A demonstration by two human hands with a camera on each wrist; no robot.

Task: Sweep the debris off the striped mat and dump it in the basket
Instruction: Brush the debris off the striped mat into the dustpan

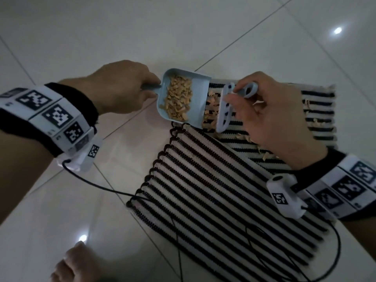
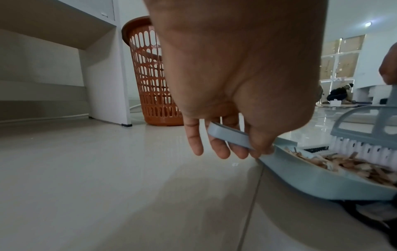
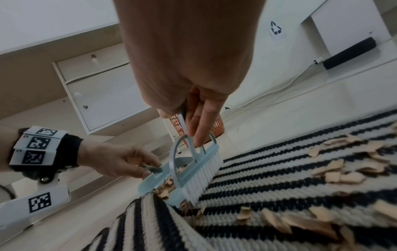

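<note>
A light blue dustpan (image 1: 183, 96) lies at the left edge of the black-and-white striped mat (image 1: 223, 190), holding a heap of tan debris (image 1: 179, 98). My left hand (image 1: 122, 86) grips its handle (image 2: 229, 137). My right hand (image 1: 268, 115) pinches the handle of a small blue brush (image 1: 225, 108); its white bristles (image 3: 201, 176) stand on the mat at the pan's lip, with chips (image 1: 209, 112) between them. More chips (image 3: 343, 169) lie scattered on the mat to the right. One corner of the mat is folded over. The orange basket (image 2: 150, 76) stands beyond, by a white cabinet.
Glossy white floor tiles (image 1: 81, 200) surround the mat. Black cables (image 1: 101, 186) run from the wrist cameras across the floor and mat. A white cabinet (image 2: 103, 68) stands left of the basket. Another person (image 2: 339, 95) crouches far off. A foot (image 1: 75, 263) shows at bottom left.
</note>
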